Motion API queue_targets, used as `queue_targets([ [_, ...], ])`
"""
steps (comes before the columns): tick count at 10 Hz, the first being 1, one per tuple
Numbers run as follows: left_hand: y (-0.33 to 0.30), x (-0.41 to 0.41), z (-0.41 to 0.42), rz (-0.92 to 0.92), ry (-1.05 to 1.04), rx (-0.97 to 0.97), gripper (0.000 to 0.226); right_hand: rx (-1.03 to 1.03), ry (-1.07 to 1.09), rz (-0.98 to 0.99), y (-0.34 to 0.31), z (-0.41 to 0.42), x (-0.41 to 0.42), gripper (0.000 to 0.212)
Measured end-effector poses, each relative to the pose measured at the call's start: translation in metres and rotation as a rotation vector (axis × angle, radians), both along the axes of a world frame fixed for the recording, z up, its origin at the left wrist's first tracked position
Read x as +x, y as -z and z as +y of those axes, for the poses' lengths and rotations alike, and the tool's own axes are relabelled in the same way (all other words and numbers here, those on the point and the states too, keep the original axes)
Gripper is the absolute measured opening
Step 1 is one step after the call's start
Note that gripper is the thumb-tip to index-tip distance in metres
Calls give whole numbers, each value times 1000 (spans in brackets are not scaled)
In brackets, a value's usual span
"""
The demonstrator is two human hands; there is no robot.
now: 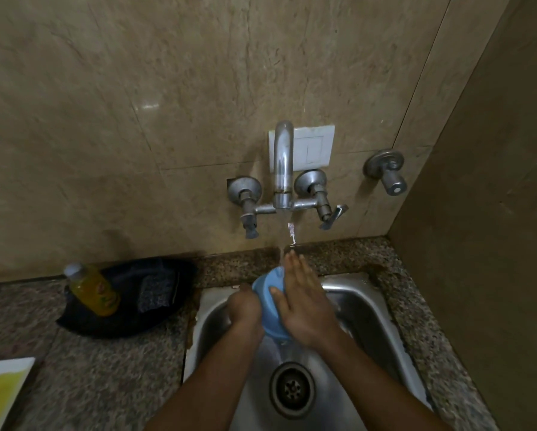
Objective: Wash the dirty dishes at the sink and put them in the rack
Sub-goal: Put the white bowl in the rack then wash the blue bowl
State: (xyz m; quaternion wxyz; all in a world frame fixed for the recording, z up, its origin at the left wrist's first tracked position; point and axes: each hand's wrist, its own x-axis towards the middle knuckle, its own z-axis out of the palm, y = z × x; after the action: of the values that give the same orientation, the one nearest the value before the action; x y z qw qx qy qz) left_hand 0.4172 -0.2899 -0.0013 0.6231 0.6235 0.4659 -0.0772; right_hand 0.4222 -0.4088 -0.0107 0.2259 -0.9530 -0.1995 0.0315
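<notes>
A light blue bowl point(271, 301) is held on its side over the steel sink point(363, 301), under a thin stream of water from the wall tap point(283, 164). My left hand point(244, 306) grips the bowl from the left with curled fingers. Against the bowl's right side lies my right hand point(303, 298), its fingers straight and its thumb pressing on the blue surface. Water runs off the bowl's lower edge toward the drain point(292, 389). No rack is in view.
A black tray point(167, 312) on the granite counter at the left holds a yellow liquid bottle point(93, 289) and a dark scrub pad point(155, 290). A white and yellow board point(2, 390) lies at the lower left. A wall closes the right side.
</notes>
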Motion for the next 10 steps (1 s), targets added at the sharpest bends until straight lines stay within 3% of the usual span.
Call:
queue_targets([
  [1,-1,12,13,-75,-92,-109,38,14,-227,-124,-5,-2,-19,69],
  [2,6,16,17,-111,-127,-145,35,60,-217,-94,1,-18,-14,66],
  [3,-3,15,14,-117,-23,-89,37,52,-87,-84,0,-2,-6,68],
  [4,-6,21,19,-128,25,-115,37,34,-263,-186,-2,-2,-19,68],
  [5,4,20,16,-122,-93,-174,33,111,-224,-139,9,-35,-12,61],
  [6,-6,12,-2,-128,-110,-227,31,584,168,238,17,-44,3,64],
  [7,-18,9,-10,-129,-76,-291,29,1106,415,517,13,-41,6,57],
  [8,-17,11,-7,-180,-65,-361,30,1336,540,824,1,-43,5,43],
  [10,-14,11,17,-248,-135,-474,41,1451,464,984,-1,-25,11,45],
])
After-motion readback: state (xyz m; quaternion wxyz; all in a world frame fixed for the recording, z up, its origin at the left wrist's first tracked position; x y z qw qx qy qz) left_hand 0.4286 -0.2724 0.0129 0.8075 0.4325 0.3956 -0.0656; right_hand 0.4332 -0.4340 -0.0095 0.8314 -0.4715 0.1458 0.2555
